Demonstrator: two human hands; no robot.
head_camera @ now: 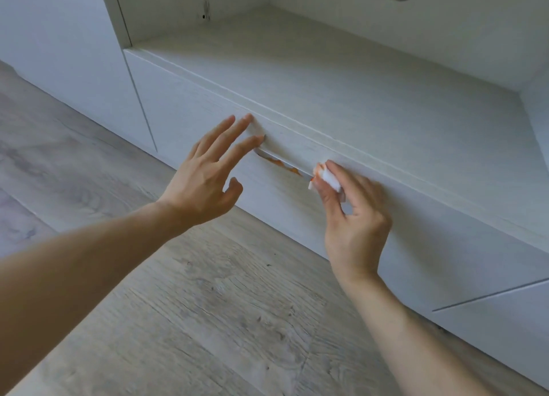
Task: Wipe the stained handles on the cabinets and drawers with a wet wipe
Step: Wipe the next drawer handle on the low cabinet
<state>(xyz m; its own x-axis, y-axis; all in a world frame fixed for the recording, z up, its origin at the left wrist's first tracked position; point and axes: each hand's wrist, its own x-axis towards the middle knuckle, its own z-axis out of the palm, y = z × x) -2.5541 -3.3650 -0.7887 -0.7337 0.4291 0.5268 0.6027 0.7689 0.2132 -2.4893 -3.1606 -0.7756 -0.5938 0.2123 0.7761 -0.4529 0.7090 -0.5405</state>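
A long, slim metal bar handle (282, 164) is seen mounted on the pale white wood-grain drawer front (371, 217), running from about 10 o'clock to 4 o'clock across the middle of the view. Orange stains (285, 167) are spread along its lower edge. The left hand (205, 175) is held flat with its grip spread wide and nothing in it; its fingertips (258, 140) are laid against the drawer front at the handle's 10 o'clock end. At the handle's 4 o'clock end, a folded white wet wipe (328, 179), tinted orange at its edge, is pinched in the closed grip of the right hand (353, 217) and pressed onto the bar. An open white shelf recess (341, 77) lies above the drawer at 12 o'clock. Light grey wood-plank floor (193, 321) fills the view from 6 to 9 o'clock.
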